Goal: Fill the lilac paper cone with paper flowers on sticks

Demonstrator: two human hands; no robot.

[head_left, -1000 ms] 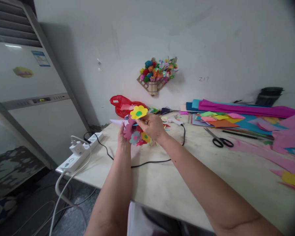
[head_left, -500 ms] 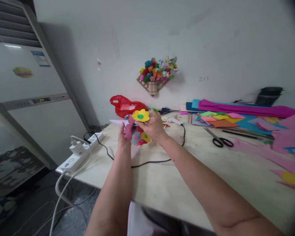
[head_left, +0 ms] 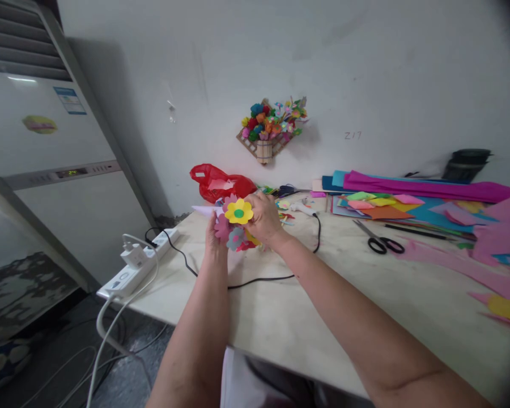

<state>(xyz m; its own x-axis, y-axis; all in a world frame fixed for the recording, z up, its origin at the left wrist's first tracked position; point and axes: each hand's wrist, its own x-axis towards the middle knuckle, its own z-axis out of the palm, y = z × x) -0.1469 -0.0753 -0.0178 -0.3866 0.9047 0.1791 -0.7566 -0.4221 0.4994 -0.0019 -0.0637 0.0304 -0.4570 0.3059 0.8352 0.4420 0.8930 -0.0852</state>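
Above the table, my left hand (head_left: 215, 237) is closed around a bunch of paper flowers (head_left: 235, 238) with pink, grey-blue, red and yellow blooms. A pale lilac paper point (head_left: 203, 210) sticks out to the left of that hand. My right hand (head_left: 263, 218) is closed at the right side of the bunch, by a yellow paper flower (head_left: 239, 211) with a green centre. Its fingers are partly hidden behind this flower, which lies over the front of the others. The stems and the lower part of the bunch are hidden by my hands.
Behind my hands lie a red plastic bag (head_left: 221, 182) and a white glue gun (head_left: 302, 208) with a black cord. Scissors (head_left: 385, 243), a black pencil (head_left: 416, 231) and coloured paper sheets (head_left: 425, 187) are on the right. A power strip (head_left: 138, 269) sits at the left edge.
The yellow flower with the green centre has moved down and slightly left with my right hand, closer in among the other flowers. My left hand has hardly moved.
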